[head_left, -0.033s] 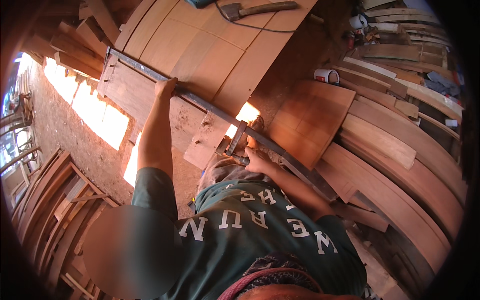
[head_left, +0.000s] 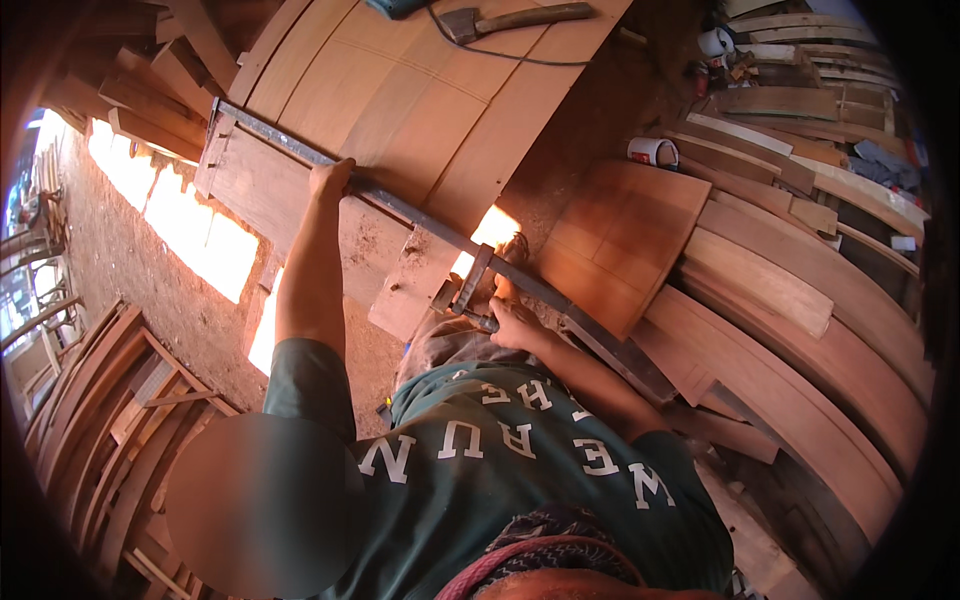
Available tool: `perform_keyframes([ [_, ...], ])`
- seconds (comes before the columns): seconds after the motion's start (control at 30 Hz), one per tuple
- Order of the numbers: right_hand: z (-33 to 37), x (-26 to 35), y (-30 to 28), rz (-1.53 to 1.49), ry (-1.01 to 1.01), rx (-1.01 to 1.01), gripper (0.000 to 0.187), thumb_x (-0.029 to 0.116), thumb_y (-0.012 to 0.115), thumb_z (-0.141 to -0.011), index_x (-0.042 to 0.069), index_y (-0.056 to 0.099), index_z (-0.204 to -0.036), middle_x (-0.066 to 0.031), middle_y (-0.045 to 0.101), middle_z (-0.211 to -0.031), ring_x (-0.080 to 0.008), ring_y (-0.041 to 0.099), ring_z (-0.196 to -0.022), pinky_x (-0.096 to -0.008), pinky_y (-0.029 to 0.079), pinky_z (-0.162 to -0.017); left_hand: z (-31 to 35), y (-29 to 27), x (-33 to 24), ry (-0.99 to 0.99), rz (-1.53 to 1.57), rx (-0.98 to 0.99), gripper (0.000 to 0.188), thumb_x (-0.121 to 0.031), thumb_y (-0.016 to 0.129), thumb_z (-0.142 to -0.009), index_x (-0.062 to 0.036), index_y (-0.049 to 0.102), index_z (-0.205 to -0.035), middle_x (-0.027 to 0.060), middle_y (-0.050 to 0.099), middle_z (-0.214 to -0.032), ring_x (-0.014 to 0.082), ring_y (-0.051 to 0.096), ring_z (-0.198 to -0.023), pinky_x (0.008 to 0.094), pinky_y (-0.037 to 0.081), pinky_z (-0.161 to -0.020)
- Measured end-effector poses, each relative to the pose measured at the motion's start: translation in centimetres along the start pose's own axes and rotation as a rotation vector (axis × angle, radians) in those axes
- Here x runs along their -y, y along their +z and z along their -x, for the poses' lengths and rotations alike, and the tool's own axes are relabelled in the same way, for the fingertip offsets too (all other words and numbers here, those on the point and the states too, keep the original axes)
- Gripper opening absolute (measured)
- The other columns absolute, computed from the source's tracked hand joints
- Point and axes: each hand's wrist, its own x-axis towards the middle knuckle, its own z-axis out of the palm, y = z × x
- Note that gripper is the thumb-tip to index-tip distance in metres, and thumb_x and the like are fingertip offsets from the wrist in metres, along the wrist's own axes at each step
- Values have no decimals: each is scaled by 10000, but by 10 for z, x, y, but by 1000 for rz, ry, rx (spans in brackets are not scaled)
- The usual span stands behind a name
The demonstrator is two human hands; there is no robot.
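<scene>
A long dark metal bar clamp (head_left: 425,217) lies slantwise along the near edge of a wooden panel (head_left: 400,110) made of joined boards. My left hand (head_left: 332,178) is wrapped round the clamp's bar, left of its middle. Lower right, my right hand (head_left: 515,322) closes on the handle (head_left: 482,321) of the clamp's screw, beside the sliding jaw (head_left: 472,280). The clamp's far jaw (head_left: 214,108) is at the left end of a plank (head_left: 262,170) under the bar. A second wood piece (head_left: 412,280) with pegs or screws sits near the sliding jaw.
A hatchet-like tool (head_left: 515,20) with a wooden handle and a dark cord (head_left: 545,62) lie on the panel. A smaller panel (head_left: 625,240) and curved boards (head_left: 790,390) are stacked at the right, with a white tub (head_left: 653,152) behind. More curved boards (head_left: 110,390) stand at the lower left.
</scene>
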Motion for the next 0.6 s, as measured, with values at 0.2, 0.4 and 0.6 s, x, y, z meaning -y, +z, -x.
perform_keyframes([
  [0.2,-1,-28,26,-140,-5,44,492,311,777,-847,-43,679,-1175,-279,695,-1210,-436,656,-1185,-505,512,-1028,-49,-7,34,7,150,63,357,-305,829,-809,23,733,-910,106,685,-813,196,665,-620,332,536,-483],
  [0.4,39,18,10,-36,77,-183,421,248,796,-833,-9,619,-1116,-246,707,-1069,-430,685,-1054,-516,547,-910,-63,-5,67,277,528,342,244,-256,786,-864,-55,661,-923,86,598,-802,223,615,-650,376,554,-528],
  [0.6,59,43,15,128,117,-352,342,229,771,-858,14,594,-1057,-220,692,-1003,-395,700,-961,-518,558,-846,-5,-1,14,-258,942,192,247,-338,684,-940,-151,524,-953,19,495,-711,155,462,-525,299,430,-451],
])
